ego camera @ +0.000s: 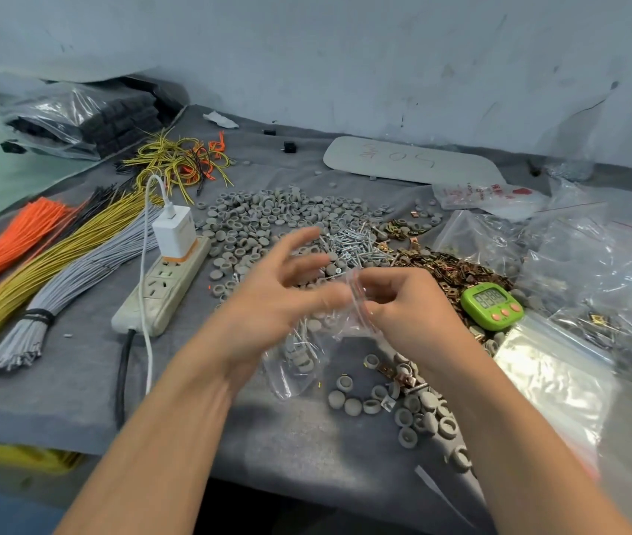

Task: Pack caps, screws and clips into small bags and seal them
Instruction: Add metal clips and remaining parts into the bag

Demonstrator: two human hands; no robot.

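— At the near edge of the desk (75,380), what are the hands doing?
— Both forearms cross that edge. The right hand (410,307) pinches the mouth of a small clear bag (287,384) between the thumb and curled fingers (374,303). The bag hangs below the hands, with grey caps (304,361) and a few screws (306,339) inside.
— And the left hand (279,287)?
— Its fingers (299,241) are spread wide apart and hold nothing, just beside the bag's mouth (the hand is blurred, so I cannot tell whether the thumb touches the plastic).
— What crowds them?
— Loose caps (414,411) lie scattered just right of the bag and under the right forearm, with a copper clip or two among them. A stack of empty zip bags (553,380) lies further right. A green timer (493,305) sits just beyond the right hand.
— Any open room?
— Bare grey cloth lies left of the bag, between the left forearm and the power strip (163,287), where a white charger (175,235) is plugged in. Past the strip lie tied wire bundles (86,272) in grey, yellow and orange, reaching the left edge.
— Further back?
— Just behind the hands is a pile of screws (356,241). It touches a heap of caps (268,214) on its left and the clips (449,264) on its right. Beyond those, a white board (410,160) lies flat near the wall (345,52).
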